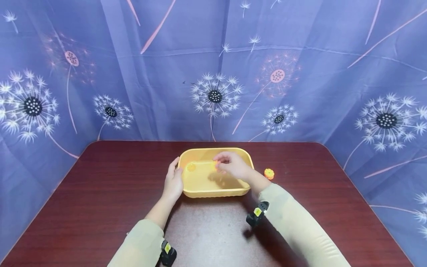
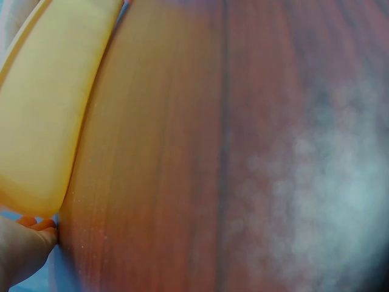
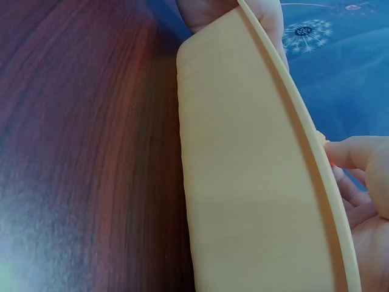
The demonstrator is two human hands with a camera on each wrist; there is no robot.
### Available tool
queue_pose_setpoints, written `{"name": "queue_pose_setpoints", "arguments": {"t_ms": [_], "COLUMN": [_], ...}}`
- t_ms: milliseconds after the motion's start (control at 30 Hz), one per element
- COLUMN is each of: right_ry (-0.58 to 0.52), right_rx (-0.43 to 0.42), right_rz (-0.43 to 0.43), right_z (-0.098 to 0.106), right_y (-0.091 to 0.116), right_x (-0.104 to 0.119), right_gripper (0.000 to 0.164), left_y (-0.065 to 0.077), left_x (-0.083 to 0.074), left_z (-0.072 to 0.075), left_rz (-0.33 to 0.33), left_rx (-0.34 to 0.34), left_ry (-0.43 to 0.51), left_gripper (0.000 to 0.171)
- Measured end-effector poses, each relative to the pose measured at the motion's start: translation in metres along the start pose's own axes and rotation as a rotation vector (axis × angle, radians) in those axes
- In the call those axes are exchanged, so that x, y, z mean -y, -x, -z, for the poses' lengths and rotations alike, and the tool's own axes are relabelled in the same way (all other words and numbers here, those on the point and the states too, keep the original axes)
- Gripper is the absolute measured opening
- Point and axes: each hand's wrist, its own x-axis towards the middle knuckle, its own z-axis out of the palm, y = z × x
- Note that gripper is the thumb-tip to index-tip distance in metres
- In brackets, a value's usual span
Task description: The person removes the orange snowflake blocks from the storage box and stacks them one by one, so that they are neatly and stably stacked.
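Observation:
A yellow plastic basin point(image 1: 213, 193) with rounded corners stands on the table. My left hand point(image 1: 173, 181) grips its left end, palm against the outer wall; in the left wrist view the hand point(image 2: 27, 246) shows at the basin's corner. Over the basin's inside, my right hand point(image 1: 233, 165) pinches a small orange-yellow piece point(image 1: 215, 165) between thumb and fingers. The right wrist view shows that hand point(image 3: 364, 182) beyond the rim, most of the piece hidden. Inside the basin, at the left, lies a round scalloped yellow piece point(image 1: 191, 167).
Another round piece point(image 1: 269, 173), yellow on top with an orange side, lies on the table right of the basin. The dark red-brown wooden table point(image 1: 100, 207) reaches back to a blue curtain point(image 1: 166, 92) with dandelion prints.

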Motion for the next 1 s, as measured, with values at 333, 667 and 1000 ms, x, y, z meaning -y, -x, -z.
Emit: {"name": "queue_pose_setpoints", "arguments": {"t_ms": [333, 667, 1000], "right_ry": [-0.016, -0.096, -0.139], "right_rx": [-0.045, -0.1, -0.175], "right_rz": [0.002, -0.017, -0.059], "right_z": [0.016, 0.039, 0.064], "right_y": [0.01, 0.021, 0.035], "right_x": [-0.004, -0.006, -0.009], "right_gripper": [0.032, 0.03, 0.034], "left_y": [0.0, -0.001, 0.0], "left_x": [0.0, -0.001, -0.002], "left_z": [0.0, 0.001, 0.001], "left_rz": [0.009, 0.006, 0.004], "left_rx": [0.005, 0.011, 0.006], "left_ry": [0.018, 0.007, 0.005], "left_gripper": [0.047, 0.048, 0.047]}}
